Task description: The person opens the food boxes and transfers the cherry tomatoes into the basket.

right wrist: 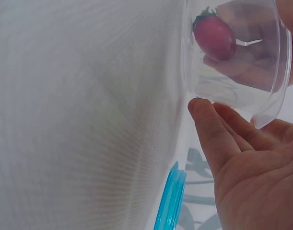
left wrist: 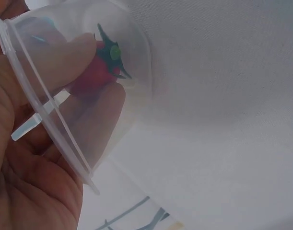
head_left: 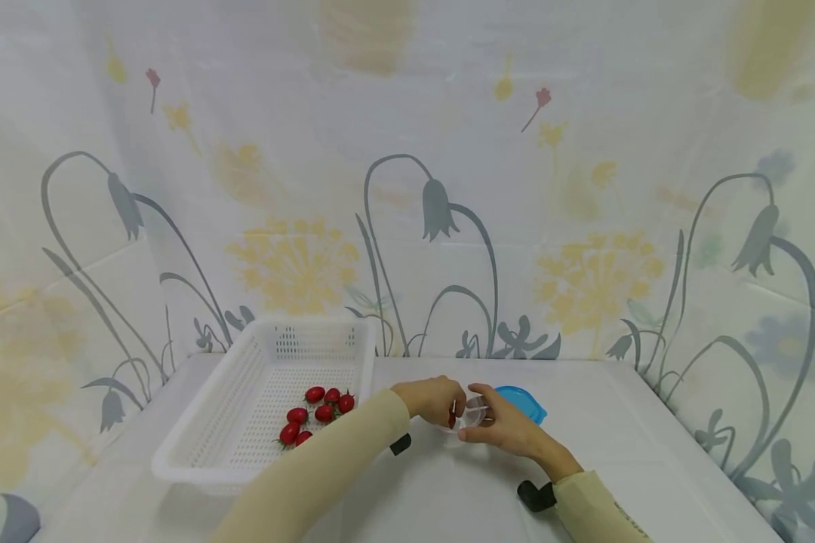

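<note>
My left hand (head_left: 435, 400) reaches into a clear plastic cup (head_left: 474, 414), its thumb and fingers pinching a red cherry tomato (left wrist: 88, 79). Through the cup's wall in the right wrist view, the tomato (right wrist: 215, 39) shows low inside, close to the bottom, with its green stem end towards the base. The cup is tilted on the white tabletop. My right hand (head_left: 505, 428) holds it from the right, thumb on the near side and fingers on the far side. Just beyond the right hand lies a blue lid (head_left: 526, 403).
A white perforated basket (head_left: 207, 475) stands at the left, with several cherry tomatoes (head_left: 289, 433) in it; the left forearm covers its right front corner. Behind the table hangs a flower-printed cloth (head_left: 407, 286). A black wrist-camera piece (head_left: 536, 496) sits by the right wrist.
</note>
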`<state>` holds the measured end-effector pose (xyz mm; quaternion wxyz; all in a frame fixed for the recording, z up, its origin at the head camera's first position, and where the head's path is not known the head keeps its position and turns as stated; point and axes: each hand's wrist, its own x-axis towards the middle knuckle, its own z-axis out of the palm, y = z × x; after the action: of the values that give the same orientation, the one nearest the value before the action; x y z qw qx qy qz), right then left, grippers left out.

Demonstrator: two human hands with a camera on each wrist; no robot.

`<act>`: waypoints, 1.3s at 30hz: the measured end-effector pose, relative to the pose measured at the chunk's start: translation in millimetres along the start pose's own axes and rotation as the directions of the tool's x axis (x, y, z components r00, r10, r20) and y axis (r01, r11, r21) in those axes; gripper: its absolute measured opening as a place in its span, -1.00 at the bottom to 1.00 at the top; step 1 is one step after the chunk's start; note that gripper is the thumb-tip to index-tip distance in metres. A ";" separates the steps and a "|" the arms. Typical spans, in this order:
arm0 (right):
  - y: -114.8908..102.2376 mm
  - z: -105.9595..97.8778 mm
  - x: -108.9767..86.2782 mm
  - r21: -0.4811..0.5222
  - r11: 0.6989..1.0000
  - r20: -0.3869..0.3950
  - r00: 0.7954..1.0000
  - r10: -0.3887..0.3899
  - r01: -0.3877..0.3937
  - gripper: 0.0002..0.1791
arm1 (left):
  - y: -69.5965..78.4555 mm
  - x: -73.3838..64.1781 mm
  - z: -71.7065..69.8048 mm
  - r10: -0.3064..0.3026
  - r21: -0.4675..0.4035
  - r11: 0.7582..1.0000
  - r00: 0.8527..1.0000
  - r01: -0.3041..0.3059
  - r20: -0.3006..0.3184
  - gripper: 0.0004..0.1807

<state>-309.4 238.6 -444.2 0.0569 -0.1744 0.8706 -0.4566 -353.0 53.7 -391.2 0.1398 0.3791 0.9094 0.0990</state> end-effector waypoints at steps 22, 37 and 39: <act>-2.6 -1.5 -0.5 0.013 1.000 0.021 1.000 -0.018 0.018 -0.03 | -4.9 3.7 -3.8 0.030 -0.074 0.997 0.999 -0.032 -0.034 -0.77; -1.9 0.1 0.3 -0.024 1.000 -0.001 1.000 -0.009 0.009 -0.04 | -15.0 -28.0 -47.5 -0.007 -0.216 0.976 0.992 -0.021 -0.127 -0.76; -1.5 1.0 0.2 -0.028 1.000 -0.003 1.000 -0.003 0.003 -0.06 | -17.9 -35.2 -53.2 -0.010 -0.228 0.973 0.990 -0.023 -0.142 -0.77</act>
<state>-308.9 236.9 -443.6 0.0526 -0.1759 0.8766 -0.4448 -358.7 12.1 -339.9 0.1169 0.3554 0.8983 0.2305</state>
